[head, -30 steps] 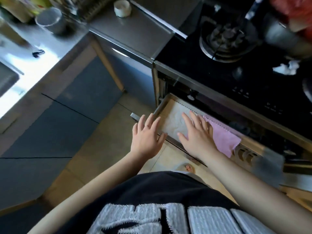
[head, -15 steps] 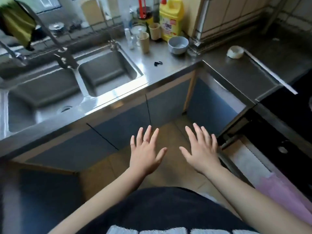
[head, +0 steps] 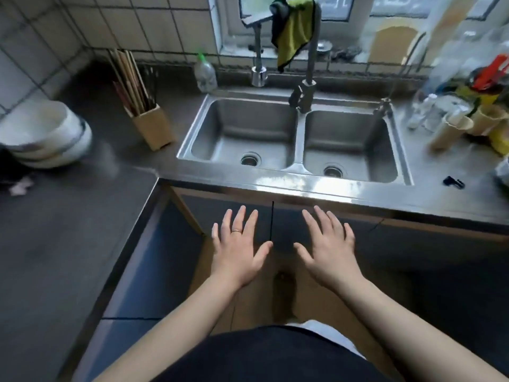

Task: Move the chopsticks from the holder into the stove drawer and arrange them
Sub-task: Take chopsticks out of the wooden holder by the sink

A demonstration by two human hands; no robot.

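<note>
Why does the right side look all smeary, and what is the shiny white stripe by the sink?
Head view: the bottles at the right edge are blurred, as are the bowls on the left; the chopsticks look sharper. The stripe is window light glaring off the sink front rim. Wide lens bends the counter edges.

Window daylight glares off the sink rim (head: 316, 186); edges blurred.

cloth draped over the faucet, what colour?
Yellow-green with a dark grey part, on the cloth hanging over the faucet; head view.
</note>
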